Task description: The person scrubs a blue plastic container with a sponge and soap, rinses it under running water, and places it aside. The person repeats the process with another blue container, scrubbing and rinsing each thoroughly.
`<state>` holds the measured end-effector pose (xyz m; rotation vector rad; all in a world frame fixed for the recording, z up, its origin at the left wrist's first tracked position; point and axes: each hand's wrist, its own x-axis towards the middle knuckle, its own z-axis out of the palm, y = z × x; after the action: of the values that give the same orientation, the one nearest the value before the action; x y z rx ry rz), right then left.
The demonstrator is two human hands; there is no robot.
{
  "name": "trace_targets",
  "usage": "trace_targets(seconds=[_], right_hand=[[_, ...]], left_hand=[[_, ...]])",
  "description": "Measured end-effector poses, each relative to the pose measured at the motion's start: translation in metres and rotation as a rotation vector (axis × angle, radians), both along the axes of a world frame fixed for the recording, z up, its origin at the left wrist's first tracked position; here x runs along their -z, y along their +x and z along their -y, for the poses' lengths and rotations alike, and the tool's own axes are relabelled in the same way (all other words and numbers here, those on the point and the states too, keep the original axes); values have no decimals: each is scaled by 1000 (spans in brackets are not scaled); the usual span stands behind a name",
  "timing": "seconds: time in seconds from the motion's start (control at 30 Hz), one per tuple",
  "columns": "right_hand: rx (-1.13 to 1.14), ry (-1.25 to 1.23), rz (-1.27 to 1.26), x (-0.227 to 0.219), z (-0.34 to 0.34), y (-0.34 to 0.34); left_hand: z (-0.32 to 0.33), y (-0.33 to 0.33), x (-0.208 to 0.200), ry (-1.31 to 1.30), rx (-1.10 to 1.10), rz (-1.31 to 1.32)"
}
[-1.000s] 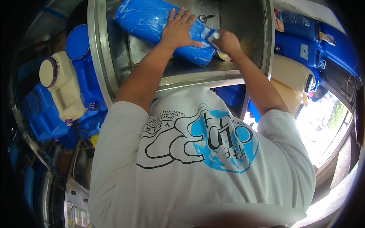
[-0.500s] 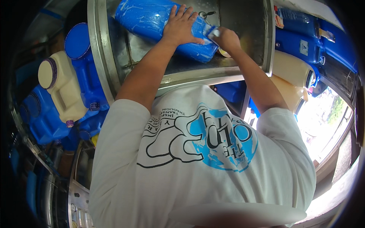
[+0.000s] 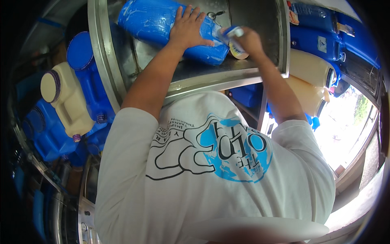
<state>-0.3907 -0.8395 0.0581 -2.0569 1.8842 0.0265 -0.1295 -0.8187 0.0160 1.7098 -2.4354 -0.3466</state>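
Big blue jug (image 3: 148, 18), lying on its side in a metal sink (image 3: 213, 83); it slants from far left to nearer right, far end cut off by the pic's top edge. Jug looks wet & glossy, deep blue, boxy w/ rounded corners, streaked all over w/ thin white suds; a paler patch shows nr its right end, btwn my hands.

My left hand (image 3: 188, 28) is flat on the jug's upper side, fingers spread & pointing far, thumb out to the right: palm pressing, not wrapped round anything. My right hand (image 3: 248, 42) is curled tight round a small blue-and-white item (image 3: 231, 33), too blurred to name, right by the jug's right end; can't tell if it's touching.

Just below that hand, a pale round-ended tub (image 3: 239, 53) w/ some yellow on it, partly hidden. Far side, beyond the jug: a dark ring-shaped thing (image 3: 215, 15) w/ a short stem.

Outside the sink, left: a cream jug (image 3: 67, 103) w/ a wide round lid, next to a tall blue jug (image 3: 91, 77). Right: cream jugs (image 3: 308, 67) on their sides, w/ blue containers (image 3: 315, 44) farther off. Near: my white tee (image 3: 162, 191), w/ black line art & a light-blue print.
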Motion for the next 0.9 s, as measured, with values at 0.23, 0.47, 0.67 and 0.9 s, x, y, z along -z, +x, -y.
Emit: trace_targets(seconds=[0.23,0.47,0.67,0.9], right_hand=[[-62,138,-179,-3,21,60],[-74,112,-252,-2,36,58],[-34,83,-149,7,34,26],[-72,50,-51,-7,43,43]], left_hand=[[2,-1,-5,34,-4,26],[5,-4,-5,34,1,6],[5,-10,11,-8,18,5],[9,-6,7,7,12,37]])
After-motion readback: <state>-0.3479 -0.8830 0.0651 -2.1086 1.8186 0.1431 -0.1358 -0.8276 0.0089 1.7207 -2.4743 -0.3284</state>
